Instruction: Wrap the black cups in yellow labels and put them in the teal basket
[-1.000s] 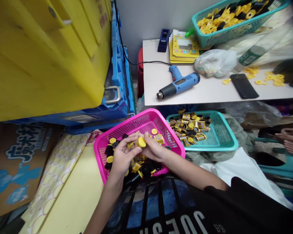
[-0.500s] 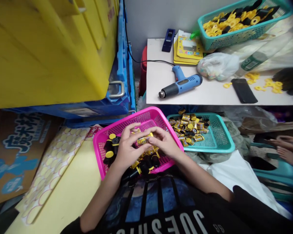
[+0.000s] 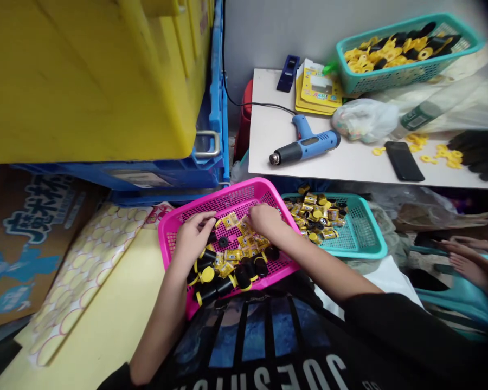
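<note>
A pink basket (image 3: 274, 190) in front of me holds black cylinders with yellow caps (image 3: 243, 276) and small yellow printed sleeves (image 3: 232, 254). My left hand (image 3: 193, 238) is over the basket's left side, thumb and fingers closed around a small black-and-yellow cylinder (image 3: 217, 222) that is mostly covered. Over the basket's right part, my right hand (image 3: 263, 219) is closed, its fingertips down among the yellow sleeves. What those fingers grip is hidden. A loose black cap-like piece (image 3: 224, 241) lies between the two hands.
Right of the pink basket sits a teal basket (image 3: 361, 246) of sleeved cylinders. On the white table are a blue heat gun (image 3: 307, 145), a phone (image 3: 404, 161) and another teal basket (image 3: 406, 76). Blue and yellow crates (image 3: 146, 108) stand left. Someone's feet (image 3: 467, 257) show at right.
My hands were together above the basket around a yellow-sleeved piece. They have moved apart: the left toward the basket's left side, the right down into the sleeves. The view has shifted slightly.
</note>
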A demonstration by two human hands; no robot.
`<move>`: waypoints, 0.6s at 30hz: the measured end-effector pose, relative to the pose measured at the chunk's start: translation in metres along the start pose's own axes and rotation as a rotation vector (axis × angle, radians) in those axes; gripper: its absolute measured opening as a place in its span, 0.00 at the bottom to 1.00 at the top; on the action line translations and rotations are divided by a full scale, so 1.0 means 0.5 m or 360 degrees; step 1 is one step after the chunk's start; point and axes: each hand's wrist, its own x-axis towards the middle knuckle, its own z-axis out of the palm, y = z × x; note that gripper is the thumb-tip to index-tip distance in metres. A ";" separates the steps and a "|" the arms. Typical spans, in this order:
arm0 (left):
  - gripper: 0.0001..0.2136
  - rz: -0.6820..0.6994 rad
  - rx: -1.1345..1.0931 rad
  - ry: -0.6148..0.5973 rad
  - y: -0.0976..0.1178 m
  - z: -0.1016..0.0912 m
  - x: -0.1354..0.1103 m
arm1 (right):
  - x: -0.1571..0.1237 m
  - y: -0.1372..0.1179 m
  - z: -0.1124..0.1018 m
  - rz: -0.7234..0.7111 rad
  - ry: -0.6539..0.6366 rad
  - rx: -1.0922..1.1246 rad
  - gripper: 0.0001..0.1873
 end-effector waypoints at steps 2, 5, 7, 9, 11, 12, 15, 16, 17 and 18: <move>0.14 -0.0019 -0.0047 0.0019 -0.013 -0.005 -0.003 | 0.035 -0.019 0.025 0.0037 -0.0031 -0.0048 0.12; 0.15 -0.0037 -0.0152 0.0035 -0.031 -0.013 -0.006 | 0.062 -0.003 0.041 0.0031 0.0012 -0.0054 0.11; 0.14 -0.0034 -0.0193 0.0032 -0.038 -0.017 -0.007 | 0.065 0.015 0.037 0.0007 0.0061 -0.0045 0.10; 0.13 -0.0029 -0.0216 0.0017 -0.038 -0.018 -0.008 | 0.056 0.026 0.026 -0.0054 0.0116 -0.0026 0.09; 0.13 -0.0039 -0.0268 0.0006 -0.031 -0.017 -0.010 | 0.035 0.026 0.015 -0.0221 0.0242 0.0069 0.07; 0.13 -0.0060 -0.0338 0.0000 -0.025 -0.015 -0.013 | 0.021 0.022 0.011 -0.0365 0.0369 0.0178 0.05; 0.17 -0.0179 -0.0787 -0.0097 0.003 -0.002 -0.027 | -0.027 0.007 0.004 -0.0870 0.0916 0.0642 0.06; 0.19 -0.0216 -0.0951 -0.0154 0.014 0.003 -0.032 | -0.042 0.003 0.003 -0.0987 0.1078 0.0757 0.07; 0.20 -0.0237 -0.1071 -0.0201 0.024 0.008 -0.037 | -0.054 -0.001 0.004 -0.1045 0.1189 0.0811 0.08; 0.21 -0.0245 -0.1143 -0.0213 0.034 0.013 -0.040 | -0.063 -0.003 0.005 -0.1068 0.1257 0.0826 0.08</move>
